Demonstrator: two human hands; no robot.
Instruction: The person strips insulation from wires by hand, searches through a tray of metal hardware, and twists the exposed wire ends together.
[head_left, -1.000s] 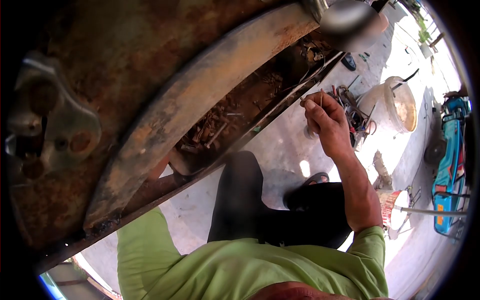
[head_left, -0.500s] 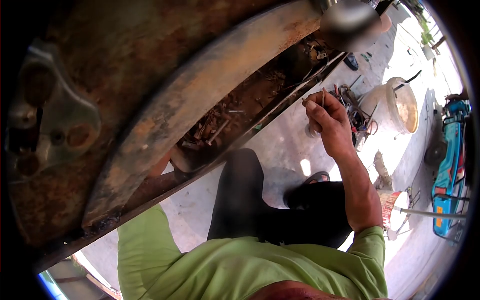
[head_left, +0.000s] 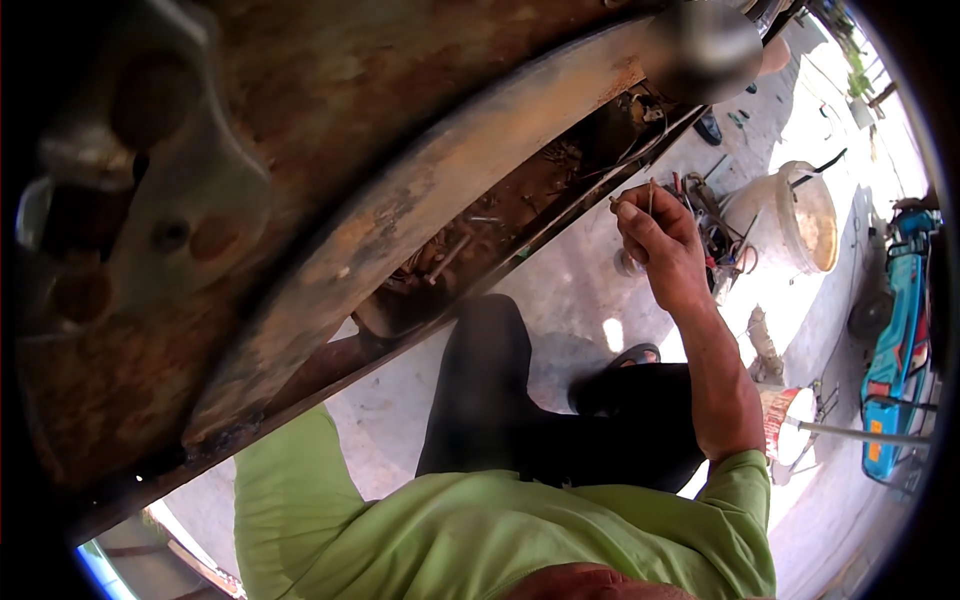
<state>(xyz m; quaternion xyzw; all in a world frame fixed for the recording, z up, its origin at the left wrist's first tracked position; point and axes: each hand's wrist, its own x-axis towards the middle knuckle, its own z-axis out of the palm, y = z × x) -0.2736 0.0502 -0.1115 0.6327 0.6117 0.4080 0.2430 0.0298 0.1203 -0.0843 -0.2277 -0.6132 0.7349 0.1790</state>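
My right hand (head_left: 662, 245) is raised over the floor right of centre, its fingers pinched on a small thin metal piece (head_left: 652, 196) too small to name. My left hand is hidden behind the rusty metal structure; only the green sleeve (head_left: 295, 470) shows. A curved, rust-stained metal strip (head_left: 430, 175) runs across the structure. Beneath it, a rusty tray (head_left: 535, 205) holds several loose bolts and scraps, with one longer bolt (head_left: 451, 258) among them. At the left, a shiny metal bracket with holes (head_left: 215, 190) is fixed to the rusty panel.
A white bucket (head_left: 808, 222) stands at the right, beside a heap of tools and cables (head_left: 718, 225). A smaller red and white bucket (head_left: 785, 415) is lower down. A blue machine (head_left: 895, 350) lies at the far right. A dark shoe (head_left: 708, 127) shows near the tray's far end.
The metal panel and bracket have shifted right in view. My right hand has moved very slightly right and keeps its pinch. The bit of left arm seen earlier under the curved strip no longer shows.
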